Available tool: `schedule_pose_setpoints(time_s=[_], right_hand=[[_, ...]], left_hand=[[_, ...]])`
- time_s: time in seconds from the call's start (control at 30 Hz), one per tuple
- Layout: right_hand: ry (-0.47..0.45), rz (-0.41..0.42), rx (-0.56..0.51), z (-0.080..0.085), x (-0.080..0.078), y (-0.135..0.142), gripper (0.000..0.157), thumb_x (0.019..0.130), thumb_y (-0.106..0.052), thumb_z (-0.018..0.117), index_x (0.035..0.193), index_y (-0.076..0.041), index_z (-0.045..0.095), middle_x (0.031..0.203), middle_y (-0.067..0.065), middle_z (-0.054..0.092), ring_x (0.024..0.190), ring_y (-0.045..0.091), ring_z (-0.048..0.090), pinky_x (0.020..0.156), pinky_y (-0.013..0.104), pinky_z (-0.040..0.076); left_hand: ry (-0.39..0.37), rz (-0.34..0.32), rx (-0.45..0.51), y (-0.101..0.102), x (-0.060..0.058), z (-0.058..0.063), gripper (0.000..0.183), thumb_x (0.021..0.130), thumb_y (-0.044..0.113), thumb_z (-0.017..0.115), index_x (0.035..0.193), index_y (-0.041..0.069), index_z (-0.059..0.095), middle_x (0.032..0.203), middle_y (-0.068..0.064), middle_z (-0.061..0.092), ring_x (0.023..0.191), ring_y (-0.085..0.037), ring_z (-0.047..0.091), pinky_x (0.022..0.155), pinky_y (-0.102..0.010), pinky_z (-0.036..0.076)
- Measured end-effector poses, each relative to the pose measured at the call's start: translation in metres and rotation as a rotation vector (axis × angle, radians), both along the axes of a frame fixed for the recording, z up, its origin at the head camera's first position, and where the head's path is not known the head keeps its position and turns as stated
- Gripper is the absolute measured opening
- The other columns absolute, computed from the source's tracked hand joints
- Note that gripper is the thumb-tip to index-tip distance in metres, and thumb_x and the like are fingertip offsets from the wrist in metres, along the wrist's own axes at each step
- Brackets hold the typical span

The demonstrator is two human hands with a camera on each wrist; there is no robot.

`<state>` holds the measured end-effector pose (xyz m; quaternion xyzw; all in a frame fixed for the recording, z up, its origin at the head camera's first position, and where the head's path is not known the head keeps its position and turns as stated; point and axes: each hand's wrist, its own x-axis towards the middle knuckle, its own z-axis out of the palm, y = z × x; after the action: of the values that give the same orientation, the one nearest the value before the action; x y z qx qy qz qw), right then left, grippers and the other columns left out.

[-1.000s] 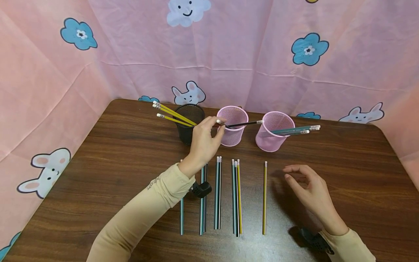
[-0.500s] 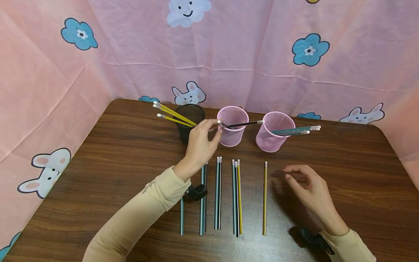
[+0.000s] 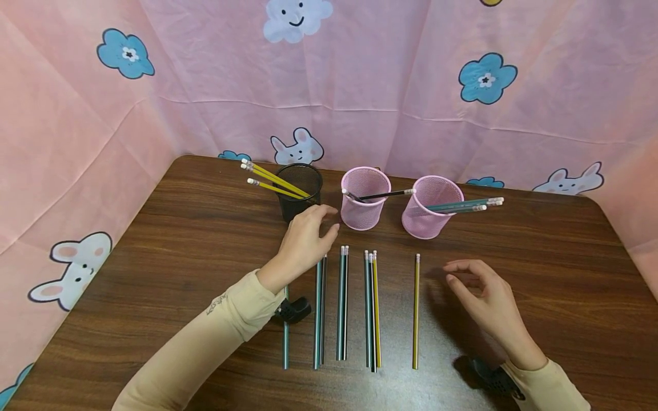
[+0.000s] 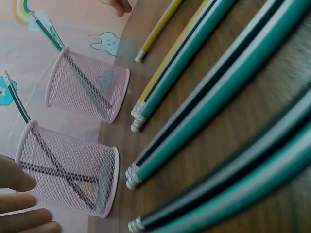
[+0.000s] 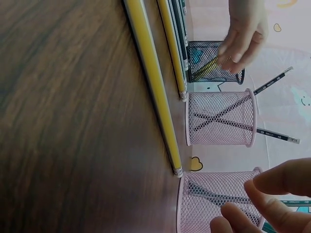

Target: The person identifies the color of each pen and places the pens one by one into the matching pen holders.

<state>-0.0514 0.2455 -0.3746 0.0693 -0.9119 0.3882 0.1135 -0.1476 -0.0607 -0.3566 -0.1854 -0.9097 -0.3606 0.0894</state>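
The left hand [image 3: 303,240] hangs over the dark wood-grain counter [image 3: 216,245], its thumb and fingers spread with a gap and nothing between them. Its fingertips point toward the middle pink wire-mesh cup [image 3: 362,217], just beside its wall, where two black pencils [image 3: 390,194] with white erasers cross and lean opposite ways.

The relation that seems to matter most is from those fingers back to the pencils lying on the counter. The nearest eraser ends belong to a slim teal pencil [image 3: 340,308] and a slim black pencil [image 3: 346,308] lying side by side; from the thumb tip they lie toward the person and slightly right. Their long axes run almost straight from the cups toward the person, eraser ends farthest away, so the forearm crosses them at a slant.

The right hand [image 3: 490,302] also holds nothing, its thumb and forefinger a little apart. It is the nearer hand to the lone yellow pencil [image 3: 416,319], which lies to its left on a similar axis, while the teal-and-black pair sits closer to the left.
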Motion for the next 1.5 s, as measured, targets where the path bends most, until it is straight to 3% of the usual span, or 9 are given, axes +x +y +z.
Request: schedule_pose_setpoints(time_s=[0.13,0.3,0.6,1.1,1.5], right_hand=[[0.013,0.013,-0.004,-0.001,0.000,-0.001,0.016,0.086,-0.002,0.067,0.101,-0.007,0.069,0.105,0.007,0.067,0.092,-0.014,0.054,0.074,0.006,0.046],[0.020,0.031,-0.013,-0.002,-0.001,-0.003,0.017,0.085,0.000,0.068,0.101,-0.006,0.069,0.102,0.007,0.067,0.091,-0.012,0.056,0.075,0.007,0.047],[-0.020,0.042,0.025,0.000,-0.001,-0.008,0.016,0.085,-0.002,0.068,0.100,-0.006,0.068,0.098,0.005,0.067,0.084,-0.006,0.058,0.072,0.014,0.050],[-0.034,0.193,0.050,0.003,-0.006,-0.027,0.016,0.085,-0.003,0.069,0.101,-0.005,0.068,0.092,0.002,0.067,0.078,0.003,0.063,0.067,0.024,0.055],[0.009,0.352,0.151,0.006,-0.013,-0.050,0.018,0.084,-0.006,0.070,0.101,-0.005,0.067,0.091,0.003,0.066,0.068,0.007,0.057,0.062,0.027,0.051]], left_hand=[[-0.075,-0.018,-0.083,-0.007,0.007,-0.002,0.025,0.090,0.013,0.063,0.111,0.000,0.065,0.104,-0.015,0.066,0.092,-0.028,0.064,0.076,-0.040,0.052],[-0.106,-0.030,-0.169,-0.014,0.014,-0.005,0.025,0.090,0.016,0.065,0.109,0.000,0.066,0.103,-0.015,0.066,0.089,-0.027,0.065,0.073,-0.040,0.052],[-0.140,-0.033,-0.239,-0.024,0.023,-0.007,0.023,0.088,0.018,0.068,0.105,0.002,0.068,0.095,-0.011,0.066,0.063,-0.017,0.053,0.054,-0.029,0.042],[-0.156,-0.038,-0.238,-0.043,0.038,-0.006,0.019,0.088,0.018,0.069,0.101,0.004,0.068,0.098,-0.010,0.067,0.086,-0.025,0.065,0.067,-0.036,0.052],[-0.138,-0.034,-0.243,-0.051,0.046,-0.006,0.018,0.087,0.017,0.069,0.099,0.004,0.068,0.095,-0.010,0.066,0.084,-0.025,0.065,0.067,-0.036,0.052]])
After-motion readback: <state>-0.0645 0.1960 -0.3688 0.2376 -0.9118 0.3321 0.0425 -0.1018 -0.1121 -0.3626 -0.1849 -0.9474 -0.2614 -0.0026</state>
